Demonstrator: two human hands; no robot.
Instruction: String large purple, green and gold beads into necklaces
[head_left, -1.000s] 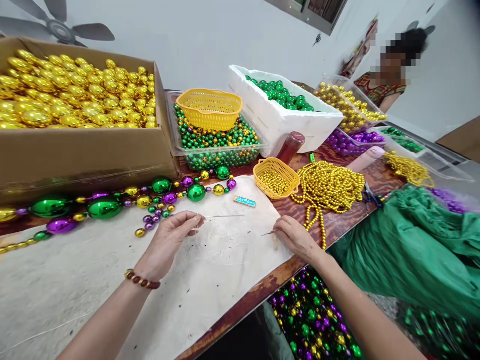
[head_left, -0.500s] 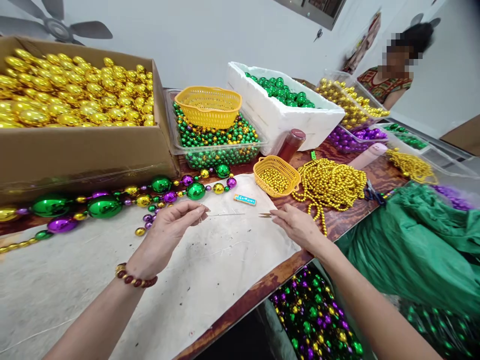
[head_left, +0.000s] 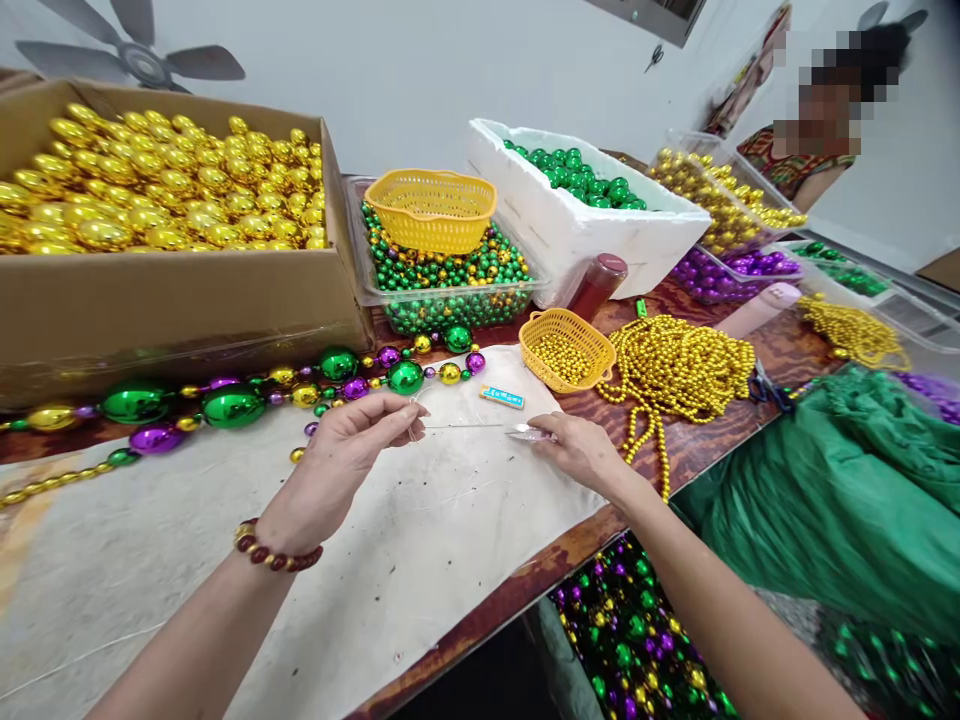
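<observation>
Left hand [head_left: 341, 455]: thumb and forefinger pinched on a thin needle [head_left: 465, 426], which points right, roughly level, over the pale sheet [head_left: 405, 560] on the brown surface [head_left: 487, 622]. Right hand [head_left: 581, 450]: fingers closed round small metal snips [head_left: 526, 432], blades pointing left at the needle's free end; can't tell if they touch. Blue packet [head_left: 502, 397] lies just beyond, between the hands. Far side of it: small yellow basket [head_left: 600, 362], tiny gold beads [head_left: 559, 358] inside. Heap of gold bead strands [head_left: 686, 365] just right of that basket. Long green, purple and gold garland [head_left: 232, 406] runs along the left, in front of the cardboard box [head_left: 172, 310], which is full of gold oval beads [head_left: 172, 190]. Middle far: clear tub [head_left: 457, 297] of green and gold beads [head_left: 386, 265], larger yellow basket [head_left: 435, 235] sitting on top of them. Right of the tub: white foam box [head_left: 645, 240], green balls [head_left: 577, 180] inside.
</observation>
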